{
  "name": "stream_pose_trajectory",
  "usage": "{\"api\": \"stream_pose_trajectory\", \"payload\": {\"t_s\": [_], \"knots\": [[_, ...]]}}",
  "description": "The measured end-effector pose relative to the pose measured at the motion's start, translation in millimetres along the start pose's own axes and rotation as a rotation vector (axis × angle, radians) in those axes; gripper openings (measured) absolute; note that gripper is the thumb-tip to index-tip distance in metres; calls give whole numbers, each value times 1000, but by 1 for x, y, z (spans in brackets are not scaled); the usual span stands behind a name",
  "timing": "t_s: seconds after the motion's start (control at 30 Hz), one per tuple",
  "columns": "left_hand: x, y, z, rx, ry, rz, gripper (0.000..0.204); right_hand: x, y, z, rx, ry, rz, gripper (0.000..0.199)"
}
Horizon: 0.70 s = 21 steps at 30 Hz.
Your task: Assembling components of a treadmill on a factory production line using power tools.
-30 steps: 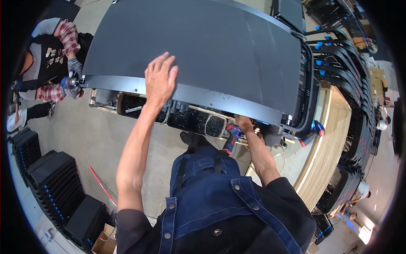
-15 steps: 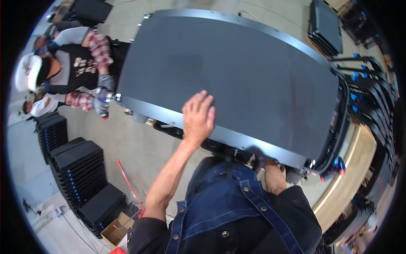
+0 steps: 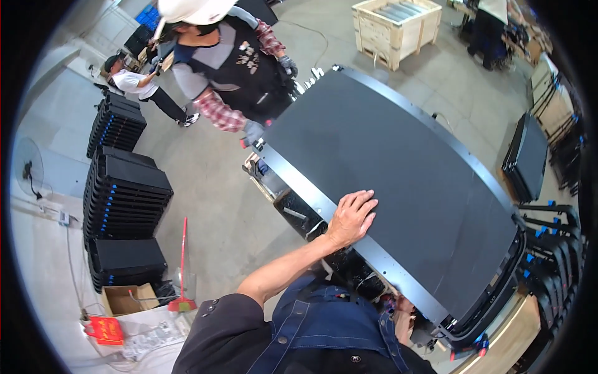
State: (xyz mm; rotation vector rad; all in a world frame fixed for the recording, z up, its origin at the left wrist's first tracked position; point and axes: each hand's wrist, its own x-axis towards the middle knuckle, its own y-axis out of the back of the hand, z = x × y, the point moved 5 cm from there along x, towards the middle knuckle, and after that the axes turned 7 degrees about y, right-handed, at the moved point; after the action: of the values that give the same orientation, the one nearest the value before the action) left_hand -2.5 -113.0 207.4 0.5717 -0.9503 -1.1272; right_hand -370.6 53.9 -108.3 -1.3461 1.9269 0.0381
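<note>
A large treadmill deck (image 3: 398, 162) with a dark grey belt surface and silver side rails (image 3: 299, 190) lies in front of me, slanting from upper left to lower right. My left hand (image 3: 352, 219) rests on its near edge, palm over the silver rail and fingers stretched out onto the grey surface; it is open and holds nothing. Below the near rail, toward the deck's right end, is my right hand (image 3: 403, 311). Its fingers are mostly hidden by the rail, so what it holds does not show. Black frame parts (image 3: 349, 265) show beneath the deck.
A co-worker (image 3: 230, 68) in grey gloves stands at the deck's far left corner. Stacks of black panels (image 3: 128, 196) line the left. A wooden crate (image 3: 395, 31) stands behind. Black curved frames (image 3: 551, 249) are on the right. A red-handled broom (image 3: 183, 268) stands lower left.
My view has turned and shifted, so the deck appears more slanted and lower right. My left hand still lies on the near rail. The co-worker stands more upright, one glove at the corner, the other farther back.
</note>
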Motion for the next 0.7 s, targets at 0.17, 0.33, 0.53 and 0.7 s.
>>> {"api": "stream_pose_trajectory", "payload": {"t_s": [0.17,0.33,0.53,0.7], "knots": [[-17,12,-1,-48,-248,-306,75,0,-56,-6,777,-422,-183,40],[-61,45,-52,306,-510,-468,75,-62,-165,-35,967,-246,-66,36],[-58,48,-59,352,-727,-355,77,-69,-180,-45,1017,-194,40,31],[-41,157,-5,260,-859,-273,72,-179,-214,-147,776,136,-60,27]]}}
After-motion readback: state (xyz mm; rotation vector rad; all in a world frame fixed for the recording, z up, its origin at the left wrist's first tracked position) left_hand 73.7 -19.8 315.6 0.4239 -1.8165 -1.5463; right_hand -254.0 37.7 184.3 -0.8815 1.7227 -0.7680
